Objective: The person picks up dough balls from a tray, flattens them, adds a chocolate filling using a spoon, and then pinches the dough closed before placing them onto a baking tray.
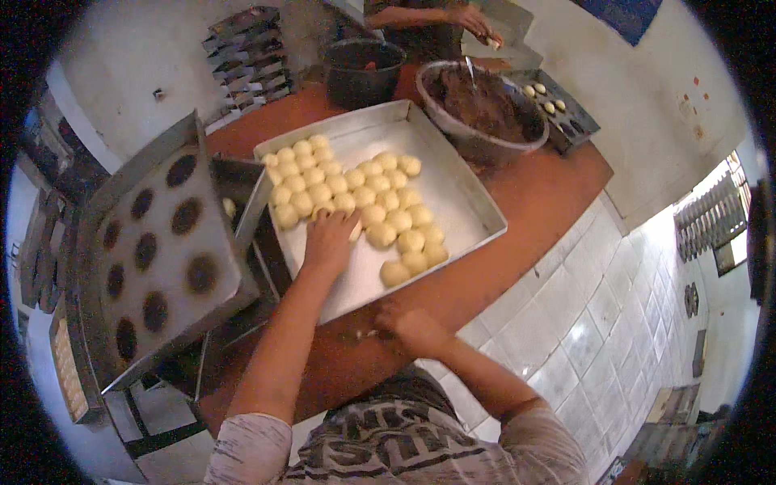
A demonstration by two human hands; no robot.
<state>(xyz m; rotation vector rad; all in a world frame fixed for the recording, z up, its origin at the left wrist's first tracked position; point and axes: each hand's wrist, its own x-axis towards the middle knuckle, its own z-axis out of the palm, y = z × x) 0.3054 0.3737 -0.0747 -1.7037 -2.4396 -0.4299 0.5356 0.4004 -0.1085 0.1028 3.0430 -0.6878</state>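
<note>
A square metal tray on the table holds several rows of round, pale yellow dough balls. Over the tray's near left part, my left hand reaches in with its fingers curled down around a dough ball, partly covered by the hand. My right hand is low at the table's near edge, just outside the tray, and its fingers are blurred and dark against the wood. A small pale scrap lies on the table beside its fingertips.
A baking sheet with dark round marks leans at left. Behind the tray stand a black bucket and a large bowl of brown filling with a spoon. A dark tray with dough pieces is farther right. Another person's hand works across the table.
</note>
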